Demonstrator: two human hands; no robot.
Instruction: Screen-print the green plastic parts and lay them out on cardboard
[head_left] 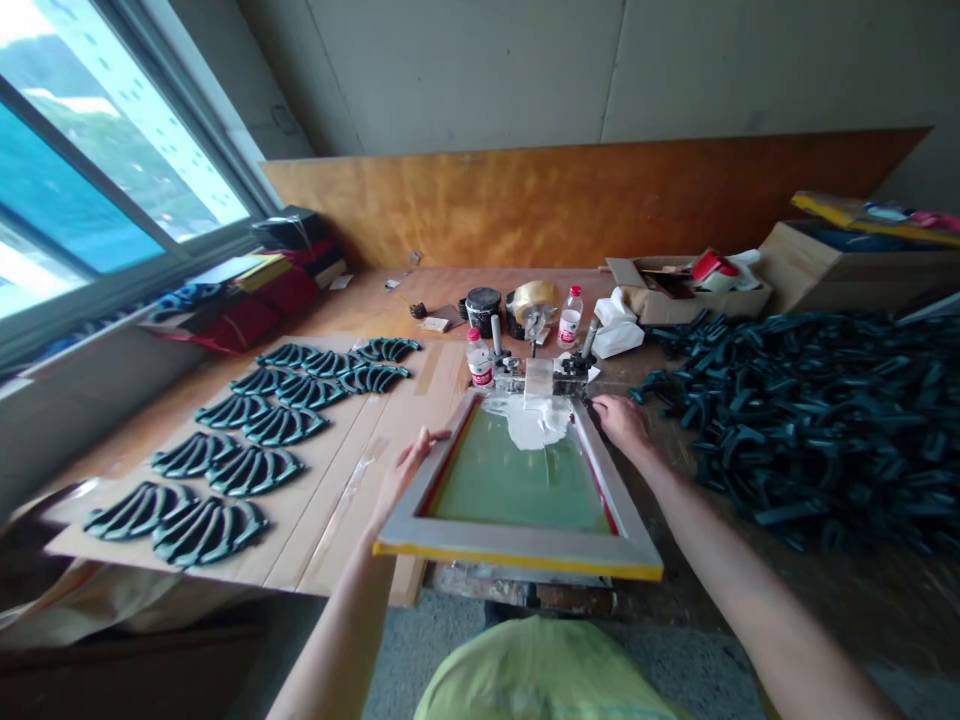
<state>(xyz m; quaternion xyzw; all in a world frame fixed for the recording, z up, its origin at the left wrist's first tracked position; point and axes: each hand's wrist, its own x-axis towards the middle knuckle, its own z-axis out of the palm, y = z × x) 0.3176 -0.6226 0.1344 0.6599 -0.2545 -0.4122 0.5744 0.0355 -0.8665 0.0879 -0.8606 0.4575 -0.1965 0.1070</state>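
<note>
A silk-screen printing frame [525, 548] with a green mesh is held by a hinge clamp [577, 368] at its far end, its near edge raised off the bench. White ink [536, 425] is pooled on the far part of the mesh, by a pale squeegee [538, 380]. My left hand [409, 465] is at the frame's left side, fingers closed at its edge. By the far right corner, next to the clamp, my right hand [624, 424] has curled fingers; what they pinch is hidden. What lies under the frame is also hidden.
Dark green fan-shaped slotted parts [210, 530] lie in rows on cardboard [322, 510] at left. A large heap of dark parts [810, 430] covers the right. Behind the clamp stand two red-capped bottles [570, 318], a black tub [484, 310], a tape roll [535, 296] and an open box [697, 305].
</note>
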